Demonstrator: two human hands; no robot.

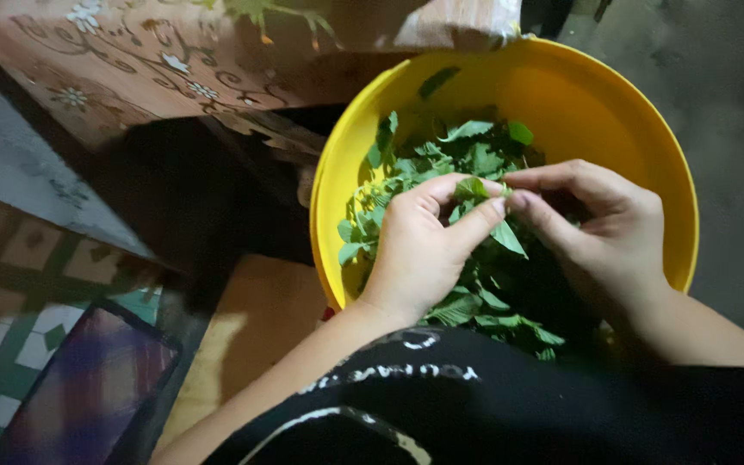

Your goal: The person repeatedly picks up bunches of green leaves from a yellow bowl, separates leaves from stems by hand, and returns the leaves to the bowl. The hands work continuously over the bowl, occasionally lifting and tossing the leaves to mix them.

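Observation:
A round yellow basin (613,112) holds a heap of green leaves (462,155). Both hands are over the heap. My left hand (419,250) pinches a small leafy sprig (484,211) between thumb and forefinger. My right hand (604,228) meets it fingertip to fingertip and grips the same sprig from the right. A larger leaf hangs down from the sprig between the two hands. My wrists and a black garment with white lettering (441,396) cover the near rim of the basin.
A patterned floral cloth (174,60) lies at the upper left, next to the basin. A checked mat (88,387) and tiled floor (10,250) are at the lower left. Bare grey ground (734,129) runs along the right side.

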